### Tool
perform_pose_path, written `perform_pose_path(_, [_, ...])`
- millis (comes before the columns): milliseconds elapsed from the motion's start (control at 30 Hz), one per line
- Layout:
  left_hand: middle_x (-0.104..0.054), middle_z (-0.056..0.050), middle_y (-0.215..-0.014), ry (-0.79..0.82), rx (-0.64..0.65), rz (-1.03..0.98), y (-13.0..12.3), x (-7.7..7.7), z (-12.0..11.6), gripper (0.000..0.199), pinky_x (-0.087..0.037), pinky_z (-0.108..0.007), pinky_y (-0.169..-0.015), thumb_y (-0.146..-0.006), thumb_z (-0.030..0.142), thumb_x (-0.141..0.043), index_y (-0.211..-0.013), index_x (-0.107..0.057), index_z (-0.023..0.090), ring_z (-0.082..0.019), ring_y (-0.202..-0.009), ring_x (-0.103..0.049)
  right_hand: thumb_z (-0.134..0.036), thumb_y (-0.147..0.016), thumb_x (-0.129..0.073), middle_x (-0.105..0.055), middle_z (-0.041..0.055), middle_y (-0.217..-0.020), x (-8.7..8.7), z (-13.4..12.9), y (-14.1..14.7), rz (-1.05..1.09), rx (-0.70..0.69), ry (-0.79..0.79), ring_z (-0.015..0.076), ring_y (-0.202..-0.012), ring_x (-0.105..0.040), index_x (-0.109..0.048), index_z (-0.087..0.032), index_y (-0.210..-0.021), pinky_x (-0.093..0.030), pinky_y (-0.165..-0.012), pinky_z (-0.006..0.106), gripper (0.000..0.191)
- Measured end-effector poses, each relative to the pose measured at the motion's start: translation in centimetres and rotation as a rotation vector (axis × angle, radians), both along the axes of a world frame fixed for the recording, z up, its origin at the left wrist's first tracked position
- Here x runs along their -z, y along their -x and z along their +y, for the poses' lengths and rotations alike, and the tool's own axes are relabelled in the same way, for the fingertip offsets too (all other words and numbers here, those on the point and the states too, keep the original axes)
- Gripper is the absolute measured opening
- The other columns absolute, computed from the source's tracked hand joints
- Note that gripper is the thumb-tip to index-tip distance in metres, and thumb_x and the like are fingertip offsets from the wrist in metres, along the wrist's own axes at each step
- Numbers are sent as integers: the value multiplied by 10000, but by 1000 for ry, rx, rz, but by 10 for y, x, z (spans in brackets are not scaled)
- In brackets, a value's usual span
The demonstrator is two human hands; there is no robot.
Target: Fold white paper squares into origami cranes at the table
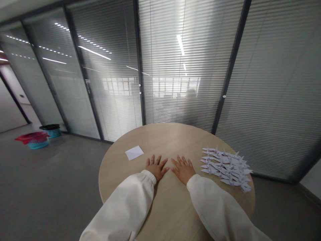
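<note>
My left hand [155, 167] lies flat on the round wooden table [168, 137] with its fingers spread, holding nothing. Beside it, my right hand [183, 169] also rests palm down, fingers apart; the two thumbs are close together. Up and to the left of my left hand is a white sheet of paper [134, 153], lying flat. To the right of my right hand stand several white folded paper cranes [225, 165], grouped in rows near the table's right edge.
Behind the table runs a glass partition with blinds [180, 103] and dark frames. On the grey floor at the left are a blue bin with a red liner [37, 139] and another blue bin with a black liner [53, 131].
</note>
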State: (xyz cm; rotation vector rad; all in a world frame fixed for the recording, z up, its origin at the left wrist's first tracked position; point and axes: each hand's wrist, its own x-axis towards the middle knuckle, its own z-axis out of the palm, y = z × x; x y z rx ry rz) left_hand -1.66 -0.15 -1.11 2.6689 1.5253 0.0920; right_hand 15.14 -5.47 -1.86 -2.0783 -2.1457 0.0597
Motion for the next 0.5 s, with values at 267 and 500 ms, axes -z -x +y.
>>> perform_pose_path(267, [-154, 11, -1395, -10, -3, 6, -1, -1, -2, 617, -47, -541, -959, -729, 657, -99, -1283, -191, 400, -327, -1260, -46, -556, -815, -96, -107, 6, -1411, 1, 0, 0, -5, 1, -4, 230, -1274, -69, -162, -341, -1309, -35, -980, 455, 543])
perform_pose_path(500, [-146, 9, -1397, -1, -2, 6, -1, -2, -2, 625, -44, -541, -961, -729, 657, -93, -1285, -196, 391, -319, -1262, -26, -562, -813, -91, -127, 11, -1408, 3, 1, -1, 4, -3, -32, 231, -1272, -82, -175, -349, -1303, -42, -978, 453, 541])
